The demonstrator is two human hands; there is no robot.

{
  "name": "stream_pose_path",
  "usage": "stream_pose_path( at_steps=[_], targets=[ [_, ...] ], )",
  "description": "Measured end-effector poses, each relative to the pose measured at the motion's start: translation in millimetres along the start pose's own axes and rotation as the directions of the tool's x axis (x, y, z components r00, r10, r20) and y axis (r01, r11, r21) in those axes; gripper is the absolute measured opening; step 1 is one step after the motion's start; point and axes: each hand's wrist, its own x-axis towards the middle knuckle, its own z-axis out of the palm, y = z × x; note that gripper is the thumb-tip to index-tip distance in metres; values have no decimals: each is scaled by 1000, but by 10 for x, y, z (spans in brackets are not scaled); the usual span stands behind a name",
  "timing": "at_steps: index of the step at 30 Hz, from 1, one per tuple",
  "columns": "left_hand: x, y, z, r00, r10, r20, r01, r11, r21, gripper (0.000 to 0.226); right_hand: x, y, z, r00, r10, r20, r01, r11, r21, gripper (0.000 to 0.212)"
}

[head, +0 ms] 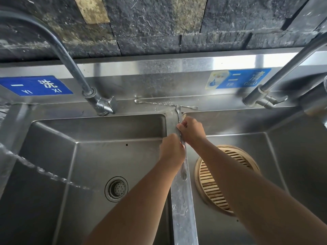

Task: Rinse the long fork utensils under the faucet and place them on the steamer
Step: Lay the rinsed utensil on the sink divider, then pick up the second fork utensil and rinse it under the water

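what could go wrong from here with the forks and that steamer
Both hands, left hand and right hand, grip one long fork over the wet divider; it might slip into a basin. The second fork on the back ledge could be forgotten. The steamer sits in the right basin, where splashes may soak it.

Left blue sticker [36, 85] reads "一洗 YI XI"; right sticker [242, 79] "二清 ER".
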Motion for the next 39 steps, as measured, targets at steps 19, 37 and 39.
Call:
stream_pose_path(
  at_steps=[19,37,39],
  targets=[
    [135,-151,-267,946,-175,273,294,815,-499,8,311,-154,-323,999,-38,13,37,999,32,16],
    [848,-922,-1074,939,271,-209,-247,959,138,40,769,-892,-30,859,-452,243,471,509,-721,20],
    [931,-918,-1009,940,295,-172,-248,936,250,53,788,-915,-10,833,-475,286,492,396,-776,22]
  ],
)
